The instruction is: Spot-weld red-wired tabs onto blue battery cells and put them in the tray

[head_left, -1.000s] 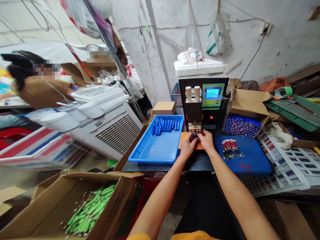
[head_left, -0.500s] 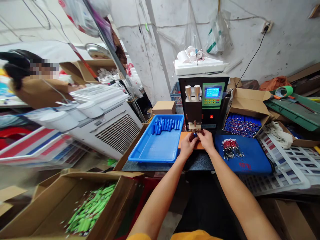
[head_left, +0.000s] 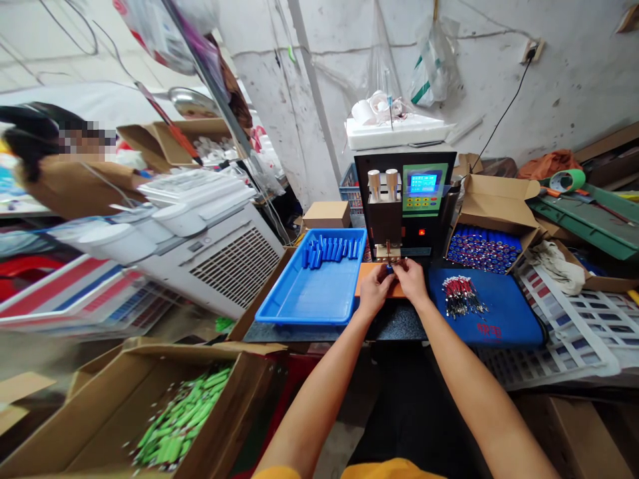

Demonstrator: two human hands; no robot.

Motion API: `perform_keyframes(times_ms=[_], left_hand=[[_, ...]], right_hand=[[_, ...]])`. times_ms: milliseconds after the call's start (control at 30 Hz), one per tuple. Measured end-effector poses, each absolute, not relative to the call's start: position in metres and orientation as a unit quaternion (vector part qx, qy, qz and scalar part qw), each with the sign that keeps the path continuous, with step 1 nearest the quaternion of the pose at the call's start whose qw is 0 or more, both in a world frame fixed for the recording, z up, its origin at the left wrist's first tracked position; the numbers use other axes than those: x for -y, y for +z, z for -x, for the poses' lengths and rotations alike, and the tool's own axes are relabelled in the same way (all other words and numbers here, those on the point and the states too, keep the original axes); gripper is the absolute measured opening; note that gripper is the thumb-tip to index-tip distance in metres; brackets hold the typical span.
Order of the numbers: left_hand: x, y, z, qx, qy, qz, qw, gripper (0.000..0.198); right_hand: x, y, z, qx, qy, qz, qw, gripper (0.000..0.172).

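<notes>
Left hand (head_left: 378, 287) and right hand (head_left: 412, 279): fingers pinched blue cylindrical cell (head_left: 390, 269) just below spot welder's (head_left: 410, 229) pins (head_left: 388, 247), near orange board's (head_left: 366, 274) back edge. Likely risk: uneven grip could have tilted cell; fingers sat close enough to nip.

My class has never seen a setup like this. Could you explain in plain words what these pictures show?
There is no robot: a camera worn on a person's head looks forward and down. The bare left hand and right hand hold a small blue cylinder close to the thin copper-coloured pins of a black box-shaped machine; whether they touch is too small to tell. On the left, a shallow blue plastic tray holds more blue cylinders. On the right, short red and black wires lie on a flat blue pad.
</notes>
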State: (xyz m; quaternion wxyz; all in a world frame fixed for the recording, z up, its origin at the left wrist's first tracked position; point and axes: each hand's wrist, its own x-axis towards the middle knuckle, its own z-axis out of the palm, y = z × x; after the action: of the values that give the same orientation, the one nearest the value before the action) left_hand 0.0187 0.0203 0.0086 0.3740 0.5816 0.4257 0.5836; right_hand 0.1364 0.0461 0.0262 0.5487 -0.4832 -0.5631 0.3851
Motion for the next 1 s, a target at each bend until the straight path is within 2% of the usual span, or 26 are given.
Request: perform_keyframes(times_ms=[1000], left_hand=[[-0.023, -0.001, -0.016, -0.450, 0.576, -0.576, 0.366, 0.028]], right_hand=[[-0.043, 0.030, -0.135, 0.578, 0.363, 0.491, 0.542, 0.017]])
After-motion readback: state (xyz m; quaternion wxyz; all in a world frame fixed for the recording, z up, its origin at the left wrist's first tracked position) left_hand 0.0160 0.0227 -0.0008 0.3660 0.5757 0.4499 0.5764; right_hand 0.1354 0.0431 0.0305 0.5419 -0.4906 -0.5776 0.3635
